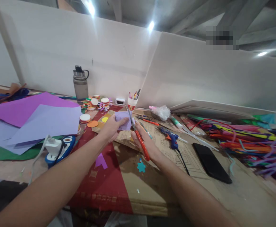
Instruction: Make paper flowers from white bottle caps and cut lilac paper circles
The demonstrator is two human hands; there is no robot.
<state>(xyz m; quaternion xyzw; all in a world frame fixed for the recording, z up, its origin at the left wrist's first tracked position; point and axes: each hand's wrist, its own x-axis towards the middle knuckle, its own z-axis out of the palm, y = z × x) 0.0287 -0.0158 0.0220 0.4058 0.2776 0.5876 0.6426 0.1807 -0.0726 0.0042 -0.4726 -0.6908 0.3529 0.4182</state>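
Note:
Between the fingers of my left hand [110,128] is a small piece of lavender paper [123,119], pinched at its left side. My right hand [146,140] grips red-handled scissors [141,142], whose blades point up and away along the paper's right edge. Whether the blades are parted is hard to make out. Below the hands a teal gear-shaped cutout [141,166] lies on brown cardboard [149,192]. A purple paper scrap [101,161] rests on the red part of the surface, under my left forearm.
Large lavender sheets [50,126] and a power strip [68,145] lie left. A water bottle [80,85] and pen cup [132,103] stand behind. To the right are a blue glue gun [173,141], a black phone [211,162] and colourful pipe cleaners [242,145].

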